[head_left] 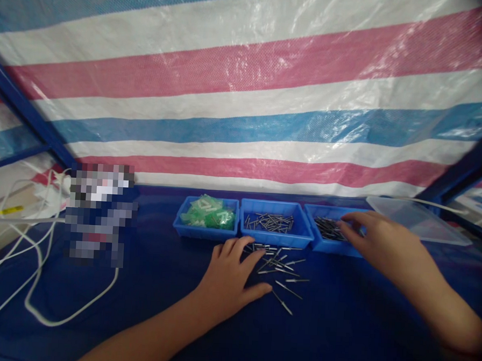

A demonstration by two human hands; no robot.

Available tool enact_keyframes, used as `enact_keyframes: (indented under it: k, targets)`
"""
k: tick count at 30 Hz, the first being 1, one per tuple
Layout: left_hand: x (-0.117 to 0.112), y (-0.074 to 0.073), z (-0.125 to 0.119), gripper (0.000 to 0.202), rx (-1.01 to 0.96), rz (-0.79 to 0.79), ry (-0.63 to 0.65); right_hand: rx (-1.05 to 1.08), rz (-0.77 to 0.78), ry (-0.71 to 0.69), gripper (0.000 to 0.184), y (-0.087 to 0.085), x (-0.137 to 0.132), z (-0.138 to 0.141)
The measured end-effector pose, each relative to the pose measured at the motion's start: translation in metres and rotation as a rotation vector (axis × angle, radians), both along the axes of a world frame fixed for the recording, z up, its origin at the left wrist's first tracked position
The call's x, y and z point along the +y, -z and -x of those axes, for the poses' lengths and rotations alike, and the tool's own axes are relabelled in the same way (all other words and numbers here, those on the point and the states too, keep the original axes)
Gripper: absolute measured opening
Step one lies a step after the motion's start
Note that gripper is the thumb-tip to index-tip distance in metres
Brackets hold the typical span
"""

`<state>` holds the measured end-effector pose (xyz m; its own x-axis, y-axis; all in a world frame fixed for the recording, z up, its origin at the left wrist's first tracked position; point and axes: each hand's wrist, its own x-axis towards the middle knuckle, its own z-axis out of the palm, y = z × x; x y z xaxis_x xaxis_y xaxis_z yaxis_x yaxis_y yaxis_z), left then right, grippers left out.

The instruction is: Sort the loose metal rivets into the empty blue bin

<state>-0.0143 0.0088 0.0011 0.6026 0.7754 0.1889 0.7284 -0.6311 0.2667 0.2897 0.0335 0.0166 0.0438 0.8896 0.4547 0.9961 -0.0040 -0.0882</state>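
Note:
On the dark blue table lies a loose pile of blind rivets [279, 265], thin metal pins with thicker silvery ends. My left hand [230, 279] rests at the left side of this pile with its fingers spread, the fingertips touching or just over the nearest rivets. At the right blue bin [338, 247], my right hand [379, 239] reaches over the rim. Its thumb and forefinger come close together above a heap of dark rivets [328, 228]; what lies between them, if anything, is hidden. The middle blue bin [276, 239] holds more silvery rivets [271, 222].
A left blue bin [206, 233] holds green plastic packets [211, 211]. Behind my right hand lies a translucent plastic lid [428, 225]. White cables [38, 267] loop over the table's left side, near a blurred-out patch. A striped plastic sheet [244, 110] hangs behind.

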Motion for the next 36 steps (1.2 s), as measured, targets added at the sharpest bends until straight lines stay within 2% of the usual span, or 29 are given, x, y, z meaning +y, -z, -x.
enact_keyframes:
  k: [3, 5, 7, 9, 11, 14, 17, 23, 27, 36]
  targets:
    - [-0.001, 0.000, -0.001, 0.054, 0.018, -0.008, -0.008, 0.024, 0.027, -0.051, 0.030, -0.005, -0.004, 0.005]
    - [-0.002, 0.001, -0.002, 0.053, 0.021, -0.010, -0.009, 0.134, 0.087, -0.204, 0.031, -0.012, -0.011, 0.016]
    - [-0.002, 0.002, -0.002, 0.052, 0.021, -0.011, -0.012, 0.234, 0.223, -0.407, 0.025, -0.017, -0.018, 0.030]
    - [-0.003, 0.002, -0.002, 0.051, 0.018, -0.010, -0.017, 0.284, 0.381, -0.572, 0.018, -0.017, -0.026, 0.046]
    - [-0.003, 0.003, -0.002, 0.050, 0.013, -0.009, -0.023, 0.297, 0.496, -0.650, 0.018, -0.012, -0.034, 0.063]
    - [-0.003, 0.002, -0.002, 0.048, 0.009, -0.003, -0.026, 0.260, 0.511, -0.622, 0.024, 0.000, -0.045, 0.086]
    - [-0.003, 0.003, -0.002, 0.047, 0.008, 0.004, -0.026, 0.170, 0.509, -0.604, 0.021, 0.008, -0.049, 0.097]
    - [-0.003, 0.004, -0.003, 0.042, -0.003, 0.010, -0.018, 0.106, 0.527, -0.670, 0.009, 0.013, -0.044, 0.094]
    - [-0.004, 0.002, -0.004, 0.035, -0.015, 0.013, -0.001, 0.085, 0.517, -0.664, 0.002, 0.011, -0.043, 0.096]
    - [-0.003, 0.003, -0.005, 0.031, -0.021, 0.009, 0.041, 0.039, 0.409, -0.662, 0.010, 0.015, -0.041, 0.102]
